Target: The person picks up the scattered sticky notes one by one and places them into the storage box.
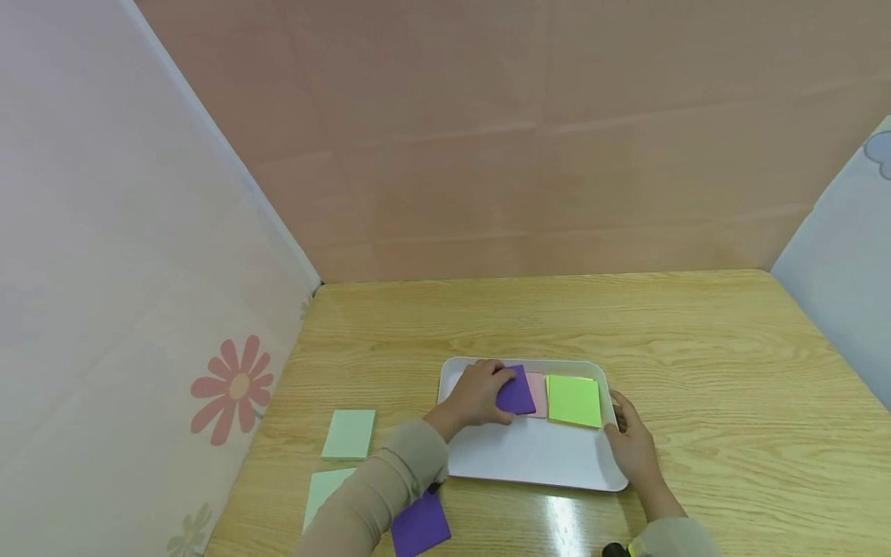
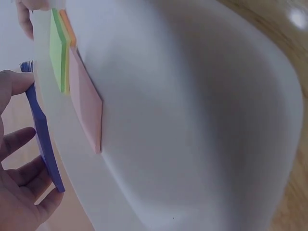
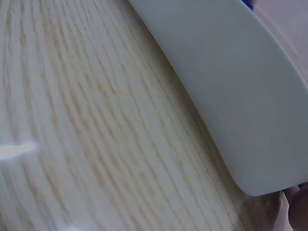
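Observation:
My left hand (image 1: 476, 394) pinches a purple sticky-note pad (image 1: 515, 391) between thumb and fingers over the back part of a white tray (image 1: 522, 456). In the left wrist view the purple pad (image 2: 43, 137) is seen edge-on, apart from the tray floor. Beside it in the tray lies a pink pad (image 1: 537, 394), partly covered in the head view. Right of that sits a lime-green pad (image 1: 574, 401), with yellow and orange edges showing beneath it. My right hand (image 1: 633, 445) holds the tray's right end, its thumb at the rim; the right wrist view shows little of its fingers.
Two pale green pads (image 1: 349, 433) (image 1: 326, 489) lie on the wooden table (image 1: 731, 371) left of the tray. Another purple pad (image 1: 421, 526) lies near the front, partly under my left forearm. A pinkish-brown cloth wall (image 1: 487, 155) stands behind the table.

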A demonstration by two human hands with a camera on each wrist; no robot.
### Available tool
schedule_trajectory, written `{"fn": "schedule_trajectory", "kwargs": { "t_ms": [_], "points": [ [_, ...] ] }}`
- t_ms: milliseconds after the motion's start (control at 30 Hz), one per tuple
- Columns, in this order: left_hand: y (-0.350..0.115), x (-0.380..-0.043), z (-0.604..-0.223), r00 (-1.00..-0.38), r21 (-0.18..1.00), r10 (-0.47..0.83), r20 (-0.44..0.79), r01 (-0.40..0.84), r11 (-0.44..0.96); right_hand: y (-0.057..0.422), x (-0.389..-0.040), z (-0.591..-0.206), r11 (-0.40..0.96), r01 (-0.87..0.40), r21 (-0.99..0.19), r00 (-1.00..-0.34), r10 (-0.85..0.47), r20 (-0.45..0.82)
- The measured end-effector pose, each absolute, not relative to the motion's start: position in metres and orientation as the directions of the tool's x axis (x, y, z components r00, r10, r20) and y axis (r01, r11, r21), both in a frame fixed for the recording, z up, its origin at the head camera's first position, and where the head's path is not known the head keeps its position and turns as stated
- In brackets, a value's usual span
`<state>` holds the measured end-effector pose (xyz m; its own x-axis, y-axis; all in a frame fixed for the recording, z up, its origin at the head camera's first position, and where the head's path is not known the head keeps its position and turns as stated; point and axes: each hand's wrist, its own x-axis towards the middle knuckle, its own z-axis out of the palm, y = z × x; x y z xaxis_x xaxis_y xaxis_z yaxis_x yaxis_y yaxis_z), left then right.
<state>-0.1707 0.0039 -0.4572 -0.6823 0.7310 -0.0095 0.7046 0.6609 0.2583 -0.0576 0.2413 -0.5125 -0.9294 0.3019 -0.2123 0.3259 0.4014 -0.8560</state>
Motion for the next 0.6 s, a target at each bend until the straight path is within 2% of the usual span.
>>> {"fn": "schedule_trajectory", "kwargs": {
  "t_ms": [600],
  "points": [
    [0.017,-0.170,-0.473,-0.645,0.119,0.758,-0.095,0.749,0.652,0.244,-0.058,-0.511,0.399,0.325,-0.857,-0.931,0.292,-0.217]
  ]
}}
